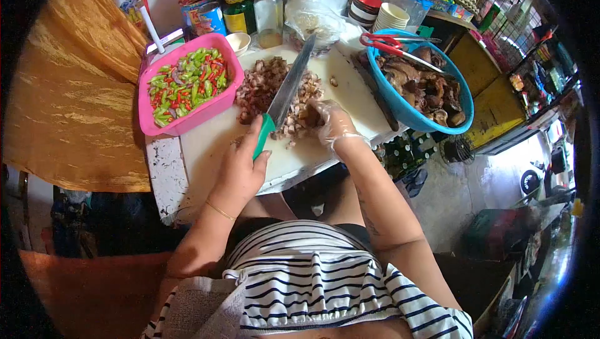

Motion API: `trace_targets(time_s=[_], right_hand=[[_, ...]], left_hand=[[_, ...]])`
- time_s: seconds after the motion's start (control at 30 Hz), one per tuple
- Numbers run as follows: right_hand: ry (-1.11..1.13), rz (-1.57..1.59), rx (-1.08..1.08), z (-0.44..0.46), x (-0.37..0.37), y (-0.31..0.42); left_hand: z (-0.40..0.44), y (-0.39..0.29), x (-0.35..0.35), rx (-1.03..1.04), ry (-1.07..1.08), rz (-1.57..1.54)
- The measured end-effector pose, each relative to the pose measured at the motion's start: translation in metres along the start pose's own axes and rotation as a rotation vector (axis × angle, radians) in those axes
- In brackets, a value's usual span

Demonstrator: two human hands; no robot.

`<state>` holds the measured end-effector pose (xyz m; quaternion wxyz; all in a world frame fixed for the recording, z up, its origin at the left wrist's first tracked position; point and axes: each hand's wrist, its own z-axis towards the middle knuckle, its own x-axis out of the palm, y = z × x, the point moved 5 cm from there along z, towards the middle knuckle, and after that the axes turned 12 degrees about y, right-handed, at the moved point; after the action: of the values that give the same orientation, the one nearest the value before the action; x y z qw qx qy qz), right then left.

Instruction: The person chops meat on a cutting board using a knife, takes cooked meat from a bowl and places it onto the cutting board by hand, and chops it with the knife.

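Observation:
My left hand [240, 161] is closed around the green handle of a large knife [292, 86]. Its broad blade points up and away, slanting over a pile of chopped meat [262, 86] on a white cutting board [359, 98]. A clear plastic glove covers my right hand [337, 125], at the right edge of the pile. Its fingers are curled down against a darker piece of meat [309, 116], partly hidden by the fingertips. Right of the board, a blue basin [465, 114] holds large pieces of browned meat [419, 83]. Red-handled tongs [390, 45] lie across it.
At the left, a pink tub [190, 120] holds cut green and red chillies [190, 86]. Behind the board stand a glass bottle [269, 14], a small bowl [238, 42], plastic bags [319, 1] and stacked bowls [390, 17]. An orange cloth [81, 89] hangs at far left.

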<state>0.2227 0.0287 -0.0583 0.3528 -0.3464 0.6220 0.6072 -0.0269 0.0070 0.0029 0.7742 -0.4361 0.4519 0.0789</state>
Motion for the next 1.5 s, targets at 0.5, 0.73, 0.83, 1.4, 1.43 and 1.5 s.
trace_targets(time_s=[0.5, 0.73, 0.83, 1.4, 1.43, 1.5], right_hand=[[-0.262, 0.217, -0.112, -0.012, -0.007, 0.005], [-0.265, 0.136, -0.179, -0.001, 0.002, 0.004], [-0.185, 0.011, -0.118, 0.005, 0.005, 0.001], [-0.324, 0.177, -0.258, -0.012, 0.004, 0.001], [-0.302, 0.178, -0.265, -0.012, 0.002, 0.004], [-0.258, 0.181, -0.271, -0.013, -0.002, 0.008]], left_hand=[[-0.011, -0.023, -0.004, -0.009, 0.232, 0.232], [0.007, -0.032, -0.003, -0.05, 0.397, 0.326], [0.03, -0.027, 0.022, -0.055, 0.399, 0.336], [-0.003, -0.033, -0.016, 0.008, 0.303, 0.235], [-0.005, -0.033, -0.015, -0.019, 0.338, 0.266], [-0.005, -0.034, -0.009, -0.07, 0.416, 0.326]])
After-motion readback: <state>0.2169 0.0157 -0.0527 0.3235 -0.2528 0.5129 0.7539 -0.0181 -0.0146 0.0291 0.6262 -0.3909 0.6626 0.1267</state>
